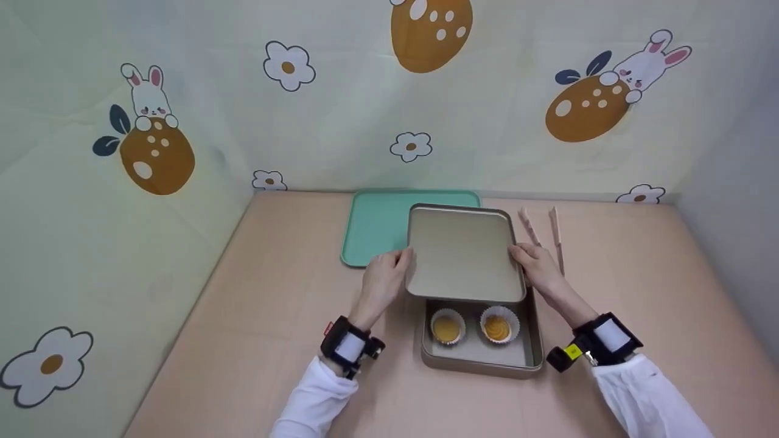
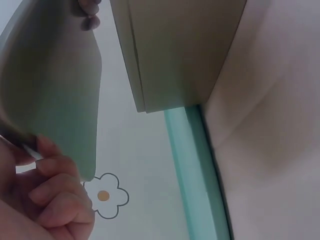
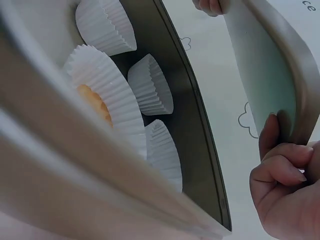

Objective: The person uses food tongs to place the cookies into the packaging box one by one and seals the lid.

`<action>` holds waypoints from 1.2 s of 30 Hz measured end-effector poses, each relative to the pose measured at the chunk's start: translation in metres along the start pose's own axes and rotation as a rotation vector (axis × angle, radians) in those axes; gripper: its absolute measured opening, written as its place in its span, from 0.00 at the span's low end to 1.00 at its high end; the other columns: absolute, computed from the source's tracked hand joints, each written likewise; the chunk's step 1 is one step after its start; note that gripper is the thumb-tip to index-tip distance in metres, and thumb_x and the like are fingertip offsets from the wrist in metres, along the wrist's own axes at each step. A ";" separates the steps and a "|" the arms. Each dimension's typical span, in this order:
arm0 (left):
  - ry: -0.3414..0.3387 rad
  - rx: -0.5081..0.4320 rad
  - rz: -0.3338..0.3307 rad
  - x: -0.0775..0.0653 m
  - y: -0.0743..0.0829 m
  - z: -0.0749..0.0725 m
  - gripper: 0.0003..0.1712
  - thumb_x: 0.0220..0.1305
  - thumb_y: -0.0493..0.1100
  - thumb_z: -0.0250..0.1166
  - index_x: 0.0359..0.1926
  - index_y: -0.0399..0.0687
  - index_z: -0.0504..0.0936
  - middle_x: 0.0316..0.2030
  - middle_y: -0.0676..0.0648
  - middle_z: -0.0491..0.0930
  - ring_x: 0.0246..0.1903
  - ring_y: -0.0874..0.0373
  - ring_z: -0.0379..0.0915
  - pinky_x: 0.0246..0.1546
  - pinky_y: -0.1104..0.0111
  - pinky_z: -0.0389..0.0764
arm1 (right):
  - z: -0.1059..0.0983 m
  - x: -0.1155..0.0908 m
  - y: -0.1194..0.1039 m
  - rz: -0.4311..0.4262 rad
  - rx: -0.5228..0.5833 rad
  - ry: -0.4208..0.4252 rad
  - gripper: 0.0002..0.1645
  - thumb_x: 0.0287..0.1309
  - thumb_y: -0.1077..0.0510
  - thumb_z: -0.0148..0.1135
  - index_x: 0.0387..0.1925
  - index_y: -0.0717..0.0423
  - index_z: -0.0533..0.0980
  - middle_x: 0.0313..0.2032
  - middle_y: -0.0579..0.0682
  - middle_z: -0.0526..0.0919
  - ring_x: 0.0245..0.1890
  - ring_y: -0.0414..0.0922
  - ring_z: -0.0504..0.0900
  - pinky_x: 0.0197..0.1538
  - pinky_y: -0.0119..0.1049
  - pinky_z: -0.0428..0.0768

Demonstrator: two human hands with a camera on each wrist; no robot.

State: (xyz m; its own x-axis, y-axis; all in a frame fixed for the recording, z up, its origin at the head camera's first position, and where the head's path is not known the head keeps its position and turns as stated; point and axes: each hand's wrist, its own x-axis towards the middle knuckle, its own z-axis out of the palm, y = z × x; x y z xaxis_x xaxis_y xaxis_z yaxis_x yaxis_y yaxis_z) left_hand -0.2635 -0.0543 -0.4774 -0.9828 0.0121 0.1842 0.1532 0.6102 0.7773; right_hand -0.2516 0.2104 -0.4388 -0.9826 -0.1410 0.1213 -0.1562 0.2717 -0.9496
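A square metal tin lid (image 1: 465,255) is held by both hands above an open tin box (image 1: 481,367), covering the box's far part in the head view. My left hand (image 1: 383,280) pinches the lid's left edge, and its curled fingers (image 2: 62,195) show in the left wrist view. On the opposite edge, my right hand (image 1: 538,267) grips with thumb and fingers. Inside the box sit small pastries in white paper cups, among them a yellow pastry (image 1: 447,329) and a swirled orange pastry (image 1: 496,328). Further paper cups (image 3: 150,85) appear in the right wrist view.
Behind the lid lies a green tray (image 1: 377,225), partly hidden by it. Pale pink tongs (image 1: 557,234) lie at the right, beyond my right hand. A patterned cloth wall (image 1: 341,121) closes off the table's (image 1: 261,292) back and left sides.
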 end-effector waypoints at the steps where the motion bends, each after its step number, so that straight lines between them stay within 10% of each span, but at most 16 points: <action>1: -0.001 0.004 -0.016 0.006 -0.007 0.006 0.26 0.45 0.61 0.36 0.08 0.46 0.59 0.06 0.50 0.55 0.06 0.52 0.54 0.05 0.67 0.54 | 0.000 -0.002 -0.006 0.006 0.010 0.002 0.18 0.47 0.55 0.39 0.19 0.69 0.62 0.16 0.48 0.66 0.07 0.38 0.60 0.07 0.32 0.61; 4: -0.023 0.008 -0.056 0.015 -0.012 0.012 0.26 0.43 0.63 0.35 0.08 0.47 0.59 0.06 0.50 0.54 0.07 0.49 0.55 0.05 0.67 0.52 | -0.001 -0.006 -0.021 0.031 0.050 -0.003 0.18 0.48 0.57 0.39 0.20 0.73 0.61 0.16 0.50 0.65 0.07 0.38 0.61 0.07 0.29 0.60; 8: -0.051 -0.015 -0.065 0.008 0.027 -0.010 0.26 0.45 0.61 0.37 0.08 0.45 0.59 0.06 0.50 0.53 0.06 0.55 0.51 0.06 0.68 0.54 | -0.004 -0.003 -0.010 0.026 0.073 -0.040 0.18 0.48 0.55 0.37 0.21 0.68 0.63 0.10 0.52 0.63 0.08 0.40 0.64 0.08 0.31 0.63; 17: -0.124 0.004 0.030 0.008 0.049 -0.021 0.21 0.52 0.50 0.37 0.08 0.45 0.56 0.06 0.52 0.53 0.06 0.61 0.48 0.07 0.73 0.54 | -0.029 0.045 0.118 0.071 0.109 -0.010 0.21 0.44 0.46 0.39 0.30 0.59 0.66 0.20 0.59 0.69 0.18 0.50 0.70 0.12 0.42 0.66; 23: -0.094 0.024 0.073 0.015 0.054 -0.023 0.21 0.51 0.52 0.37 0.09 0.46 0.58 0.06 0.52 0.53 0.06 0.62 0.48 0.06 0.73 0.53 | -0.042 0.041 0.093 0.014 0.172 -0.056 0.15 0.45 0.49 0.41 0.30 0.55 0.66 0.11 0.49 0.60 0.06 0.39 0.57 0.05 0.36 0.54; 30: -0.001 0.030 0.232 0.013 0.073 -0.038 0.15 0.49 0.53 0.39 0.19 0.48 0.64 0.09 0.51 0.55 0.09 0.62 0.50 0.07 0.73 0.53 | -0.034 0.008 -0.007 -0.127 0.127 -0.016 0.13 0.46 0.56 0.41 0.31 0.61 0.62 0.09 0.52 0.56 0.04 0.42 0.53 0.02 0.39 0.47; 36: -0.072 -0.073 0.241 0.013 0.074 -0.039 0.13 0.52 0.42 0.41 0.39 0.47 0.65 0.15 0.52 0.66 0.11 0.63 0.58 0.09 0.74 0.61 | -0.048 0.024 0.035 -0.108 0.208 -0.066 0.16 0.49 0.55 0.34 0.38 0.58 0.64 0.21 0.61 0.68 0.15 0.50 0.66 0.07 0.42 0.58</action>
State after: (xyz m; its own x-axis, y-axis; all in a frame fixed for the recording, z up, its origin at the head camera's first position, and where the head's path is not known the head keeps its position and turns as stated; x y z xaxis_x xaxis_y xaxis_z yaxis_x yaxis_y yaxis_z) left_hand -0.2612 -0.0396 -0.3945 -0.9214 0.2079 0.3283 0.3884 0.5240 0.7580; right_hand -0.2857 0.2623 -0.4551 -0.9514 -0.2227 0.2126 -0.2292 0.0510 -0.9720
